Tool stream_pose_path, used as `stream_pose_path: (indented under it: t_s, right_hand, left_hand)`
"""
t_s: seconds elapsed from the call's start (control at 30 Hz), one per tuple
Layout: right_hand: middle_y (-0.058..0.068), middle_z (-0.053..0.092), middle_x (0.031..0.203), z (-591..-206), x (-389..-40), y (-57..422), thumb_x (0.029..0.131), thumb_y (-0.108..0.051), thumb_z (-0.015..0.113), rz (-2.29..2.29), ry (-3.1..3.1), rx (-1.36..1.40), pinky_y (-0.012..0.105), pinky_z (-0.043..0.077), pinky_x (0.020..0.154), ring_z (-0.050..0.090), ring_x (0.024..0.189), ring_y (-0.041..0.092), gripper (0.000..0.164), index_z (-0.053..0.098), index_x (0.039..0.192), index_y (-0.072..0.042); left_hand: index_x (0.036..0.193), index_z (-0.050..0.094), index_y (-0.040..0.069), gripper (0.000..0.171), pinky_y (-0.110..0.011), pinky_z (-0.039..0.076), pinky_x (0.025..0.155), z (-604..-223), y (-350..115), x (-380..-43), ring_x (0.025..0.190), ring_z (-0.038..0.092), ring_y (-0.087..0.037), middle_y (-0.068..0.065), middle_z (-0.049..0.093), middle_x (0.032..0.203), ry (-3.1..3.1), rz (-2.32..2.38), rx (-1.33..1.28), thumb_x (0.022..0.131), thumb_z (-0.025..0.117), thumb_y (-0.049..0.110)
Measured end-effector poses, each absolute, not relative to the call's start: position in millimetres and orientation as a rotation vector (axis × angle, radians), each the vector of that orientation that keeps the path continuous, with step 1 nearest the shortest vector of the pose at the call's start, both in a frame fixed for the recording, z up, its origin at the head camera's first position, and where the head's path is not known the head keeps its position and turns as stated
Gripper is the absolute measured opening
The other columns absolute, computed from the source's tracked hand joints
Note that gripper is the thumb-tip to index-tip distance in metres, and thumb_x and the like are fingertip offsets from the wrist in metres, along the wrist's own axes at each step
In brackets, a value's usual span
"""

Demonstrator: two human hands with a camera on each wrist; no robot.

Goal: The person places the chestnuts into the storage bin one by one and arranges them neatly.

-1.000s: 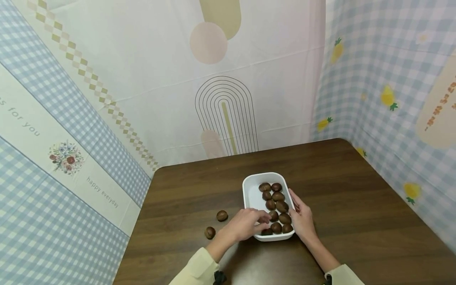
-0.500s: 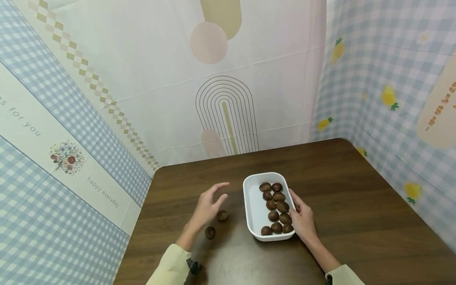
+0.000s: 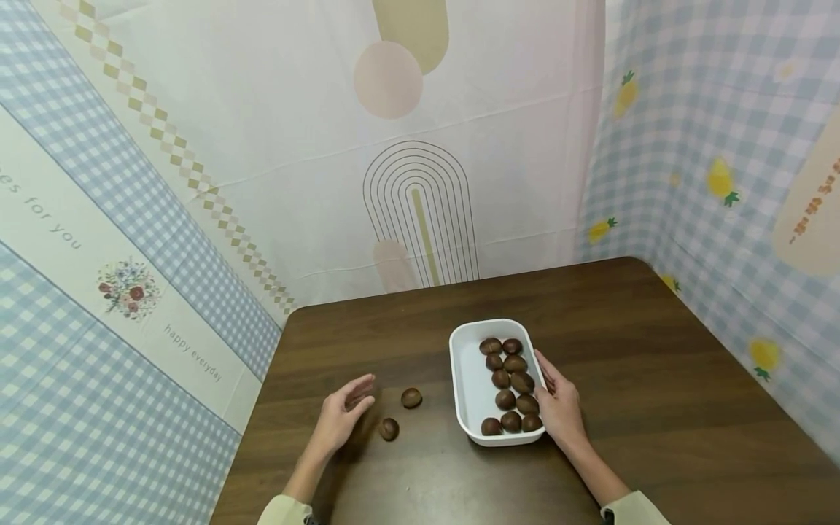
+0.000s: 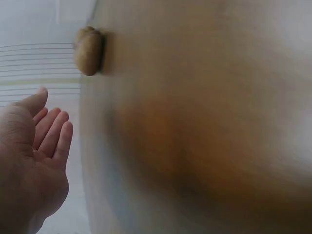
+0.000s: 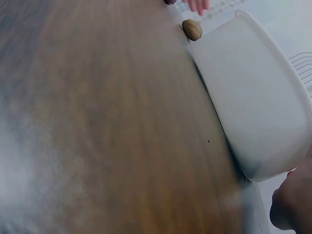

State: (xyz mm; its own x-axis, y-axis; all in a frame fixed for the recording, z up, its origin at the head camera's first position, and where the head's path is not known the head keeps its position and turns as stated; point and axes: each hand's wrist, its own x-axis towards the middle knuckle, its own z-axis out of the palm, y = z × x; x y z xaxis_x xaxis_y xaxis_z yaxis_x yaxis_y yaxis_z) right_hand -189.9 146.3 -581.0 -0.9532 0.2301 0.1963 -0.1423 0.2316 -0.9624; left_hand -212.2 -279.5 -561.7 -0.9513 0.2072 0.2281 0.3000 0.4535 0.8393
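A white rectangular dish (image 3: 467, 386) stands on the table with several brown chestnuts (image 3: 522, 383) along its right side and near end. My right hand (image 3: 561, 412) grips the dish's right wall, thumb at the rim and fingers along the outside. In the right wrist view the same hand (image 5: 295, 197) shows at the dish's lower corner. My left hand (image 3: 337, 415) is over the table to the left, fingers relaxed and holding nothing. Just right of it lie two loose chestnuts, a nearer one (image 3: 389, 429) and a farther one (image 3: 411, 397). The left wrist view shows that palm (image 4: 36, 170) bare.
The dark wooden table (image 3: 656, 408) reaches back to a white patterned curtain (image 3: 315, 182). Blue checked cloth (image 3: 695, 146) hangs along the right, with more on the left. The dish's left strip is bare white.
My left hand has come out of the dish and moved left past the two loose chestnuts. My right hand has kept its grip, and the dish stands where it was.
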Motion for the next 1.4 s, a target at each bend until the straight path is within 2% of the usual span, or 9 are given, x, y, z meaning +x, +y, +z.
stream_pose_path:
  t_s: [0.2,0.33,0.47,0.83,1.2,1.4]
  right_hand:
    - [0.019,0.053,0.155,-583.4,-190.0,147.2,0.093,0.014,0.049,1.761,-2.225,-0.101,0.001,0.034,0.1,0.049,0.143,0.032,0.067,0.051,0.157,-0.003]
    - [0.019,0.053,0.155,-584.1,-189.9,146.8,0.093,0.014,0.049,1.758,-2.232,-0.107,0.001,0.034,0.1,0.049,0.143,0.031,0.067,0.051,0.157,-0.004]
    - [0.018,0.054,0.154,-584.7,-189.7,146.4,0.093,0.014,0.049,1.759,-2.234,-0.115,0.001,0.034,0.1,0.05,0.142,0.03,0.067,0.051,0.157,-0.005]
    - [0.017,0.057,0.152,-583.9,-191.2,146.9,0.093,0.013,0.051,1.734,-2.226,-0.119,0.001,0.035,0.098,0.053,0.139,0.03,0.066,0.053,0.156,-0.006]
    - [0.016,0.056,0.153,-585.0,-190.7,146.6,0.095,0.012,0.052,1.722,-2.249,-0.127,0.0,0.034,0.098,0.052,0.14,0.029,0.065,0.053,0.157,-0.007]
    - [0.015,0.056,0.153,-586.0,-190.6,146.1,0.094,0.012,0.052,1.735,-2.248,-0.133,0.0,0.034,0.099,0.052,0.14,0.028,0.065,0.053,0.157,-0.008]
  left_hand:
    - [0.14,0.067,0.006,0.044,-0.039,0.056,0.104,-570.5,-280.4,-196.3,0.123,0.069,-0.03,-0.01,0.07,0.137,-2.707,-1.554,-0.519,0.098,0.078,0.014]
    - [0.137,0.07,0.005,0.044,-0.035,0.059,0.098,-572.6,-276.1,-191.4,0.12,0.069,-0.03,-0.009,0.073,0.133,-2.752,-1.535,-0.607,0.095,0.082,0.014]
    - [0.135,0.071,0.008,0.045,-0.032,0.058,0.096,-574.8,-272.0,-188.2,0.117,0.07,-0.026,-0.004,0.074,0.13,-2.787,-1.476,-0.672,0.092,0.085,0.014]
    - [0.127,0.073,0.013,0.04,-0.031,0.061,0.088,-575.2,-264.5,-182.1,0.103,0.072,-0.014,0.003,0.076,0.121,-2.807,-1.293,-0.799,0.09,0.087,0.013]
    - [0.125,0.075,0.011,0.035,-0.028,0.062,0.083,-565.9,-249.2,-181.0,0.094,0.073,-0.01,0.001,0.078,0.118,-2.878,-1.336,-0.923,0.092,0.086,0.016]
    - [0.126,0.073,0.003,0.036,-0.034,0.063,0.087,-552.7,-238.8,-185.4,0.096,0.074,-0.013,-0.002,0.078,0.119,-2.812,-1.38,-1.04,0.093,0.085,0.01]
